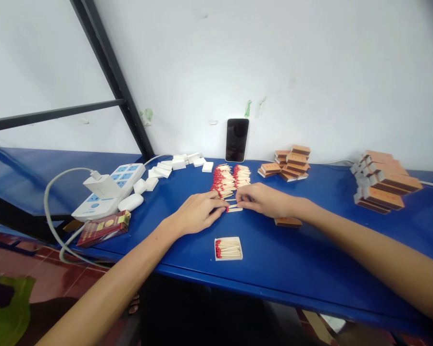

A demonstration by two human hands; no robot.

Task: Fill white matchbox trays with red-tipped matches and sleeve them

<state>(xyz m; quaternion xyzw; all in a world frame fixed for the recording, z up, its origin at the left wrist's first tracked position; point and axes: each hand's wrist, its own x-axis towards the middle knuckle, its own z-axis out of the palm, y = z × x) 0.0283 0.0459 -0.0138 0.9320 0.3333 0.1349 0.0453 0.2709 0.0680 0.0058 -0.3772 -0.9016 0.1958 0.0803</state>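
Both my hands rest on a blue table (310, 259), fingertips meeting at the near edge of a pile of red-tipped matches (231, 179). My left hand (198, 211) has its fingers curled and pinched on a few matches (234, 209) lying between the hands. My right hand (263, 199) is also closed in a pinch over those matches. An open white tray full of matches (228, 249) sits in front of my hands. A single brown matchbox sleeve (287, 222) lies by my right wrist.
Stacks of brown matchboxes stand at the back (290, 163) and far right (382, 187). Empty white trays (166, 169) lie back left beside a white power strip (108, 190) with a cable. A phone (237, 140) leans on the wall. A red packet (104, 228) lies near the left edge.
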